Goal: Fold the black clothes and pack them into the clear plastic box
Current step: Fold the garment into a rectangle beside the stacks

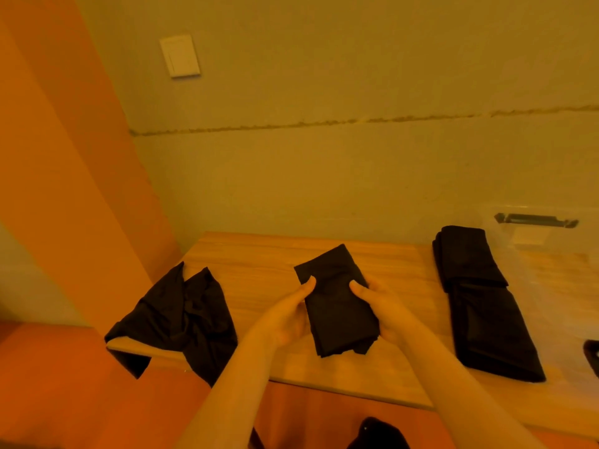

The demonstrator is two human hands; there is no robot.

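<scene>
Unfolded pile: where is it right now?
In the head view, the unfolded pile lies at the table's left end, hanging over its near-left corner, left of the folded cloth held in both hands.

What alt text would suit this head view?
Both hands, left hand and right hand, hold a folded black cloth above a wooden table; crumpled black clothes lie left, a folded stack right.
</scene>
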